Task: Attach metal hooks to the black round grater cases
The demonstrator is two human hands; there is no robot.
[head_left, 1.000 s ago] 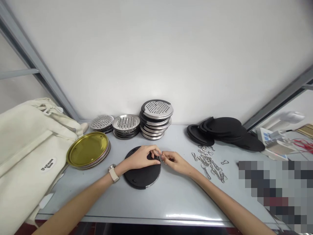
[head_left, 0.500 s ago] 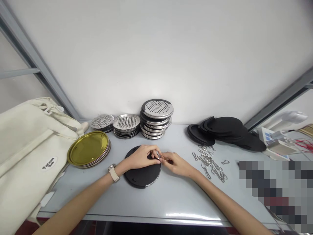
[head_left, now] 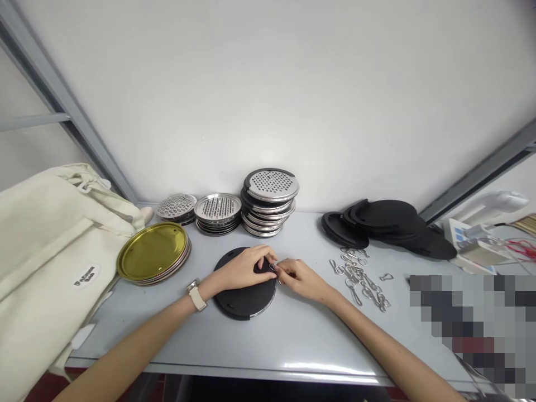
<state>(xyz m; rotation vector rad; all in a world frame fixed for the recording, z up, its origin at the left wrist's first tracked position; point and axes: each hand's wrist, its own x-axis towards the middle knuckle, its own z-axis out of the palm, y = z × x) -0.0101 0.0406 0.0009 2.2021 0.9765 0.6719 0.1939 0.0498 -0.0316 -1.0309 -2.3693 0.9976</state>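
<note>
A black round disc (head_left: 247, 301) with a metal rim lies on the table in front of me. My left hand (head_left: 245, 269) rests across its top, fingers curled and thumb closed toward them at the disc's right edge. There, a small metal clip (head_left: 272, 267) shows between the fingertips, partly hidden. From the right, my right hand (head_left: 302, 280) pinches at the same clip, its fingertips meeting those of the left. Several loose metal clips (head_left: 360, 281) are heaped on the table, right of my right hand.
Stacked grater discs (head_left: 272, 185) stand by the wall, beside lower grater stacks (head_left: 218, 207). Gold round plates (head_left: 154, 252) are piled left, near a cream bag (head_left: 46, 240). Black discs (head_left: 385, 218) overlap at the back right, next to a white device (head_left: 473, 245).
My fingertips have shifted slightly at the disc's right edge, and more of the clip shows between them. The whole view has moved a little; the disc stays in place.
</note>
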